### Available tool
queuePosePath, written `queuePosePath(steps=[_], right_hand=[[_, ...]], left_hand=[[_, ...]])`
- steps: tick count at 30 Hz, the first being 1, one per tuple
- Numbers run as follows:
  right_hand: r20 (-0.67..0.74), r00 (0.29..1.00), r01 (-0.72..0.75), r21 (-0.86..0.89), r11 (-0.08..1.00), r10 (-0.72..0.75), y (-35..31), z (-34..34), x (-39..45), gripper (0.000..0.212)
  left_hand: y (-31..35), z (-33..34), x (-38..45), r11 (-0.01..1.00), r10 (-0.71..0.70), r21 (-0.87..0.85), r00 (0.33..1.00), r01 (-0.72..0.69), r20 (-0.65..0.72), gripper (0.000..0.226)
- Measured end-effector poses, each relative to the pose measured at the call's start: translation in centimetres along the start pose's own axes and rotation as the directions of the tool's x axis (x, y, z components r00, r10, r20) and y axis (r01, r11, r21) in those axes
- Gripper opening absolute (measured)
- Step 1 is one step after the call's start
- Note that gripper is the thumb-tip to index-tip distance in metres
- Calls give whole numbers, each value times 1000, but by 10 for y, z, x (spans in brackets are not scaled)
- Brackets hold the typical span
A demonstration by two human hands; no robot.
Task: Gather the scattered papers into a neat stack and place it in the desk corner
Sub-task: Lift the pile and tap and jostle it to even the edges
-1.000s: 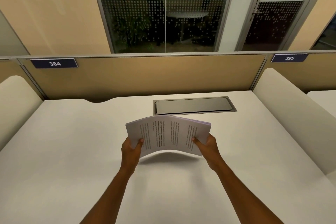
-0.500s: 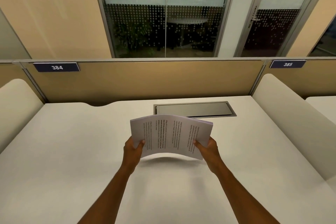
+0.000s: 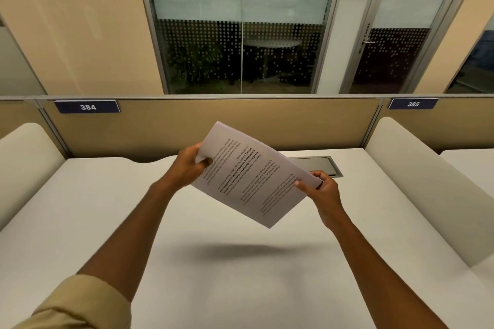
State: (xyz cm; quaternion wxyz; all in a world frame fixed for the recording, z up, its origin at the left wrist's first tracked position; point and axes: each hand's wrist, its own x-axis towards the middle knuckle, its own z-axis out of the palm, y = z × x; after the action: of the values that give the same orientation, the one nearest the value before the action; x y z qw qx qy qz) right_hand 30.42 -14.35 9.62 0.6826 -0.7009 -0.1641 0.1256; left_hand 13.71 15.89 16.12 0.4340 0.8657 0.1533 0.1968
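- The stack of white printed paper sheets [image 3: 251, 176] is up in the air over the plain white desk [image 3: 240, 288], tilted, not touching it.
- left hand [image 3: 187, 165] is pinching the stack's upper-left edge, fingers curled tight, thumb on top.
- right hand [image 3: 324, 189] is clamped on the right corner, thumb on the printed face.
- The dark grey metal cable hatch [image 3: 320, 164] sits just behind.

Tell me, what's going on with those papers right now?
Left hand and right hand both gripping paper stack. Stack lifted off desk, tilted. Nothing in the way.
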Motion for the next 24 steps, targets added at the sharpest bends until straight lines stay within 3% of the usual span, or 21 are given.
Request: queuePosePath(steps=[3, 8, 14, 19, 24], right_hand=[[10, 999, 35, -71, 997, -34, -1, -5, -4, 36], [148, 984, 144, -291, 946, -104, -5, 7, -7, 36], [231, 960, 224, -310, 924, -155, -27, 38, -11, 25], [189, 974, 177, -304, 936, -122, -29, 43, -14, 25], [135, 987, 128, -300, 945, -91, -18, 32, -17, 28]], left_hand=[[22, -13, 10, 996, 55, 68, 992, -63, 115, 20], [50, -14, 21, 961, 83, 233, 958, -151, 275, 21], [77, 2, 22, 908, 130, 327, 918, -262, 375, 16], [71, 5, 19, 928, 90, 320, 949, -190, 303, 16], [36, 4, -2, 984, -71, 171, 991, 51, 115, 35]])
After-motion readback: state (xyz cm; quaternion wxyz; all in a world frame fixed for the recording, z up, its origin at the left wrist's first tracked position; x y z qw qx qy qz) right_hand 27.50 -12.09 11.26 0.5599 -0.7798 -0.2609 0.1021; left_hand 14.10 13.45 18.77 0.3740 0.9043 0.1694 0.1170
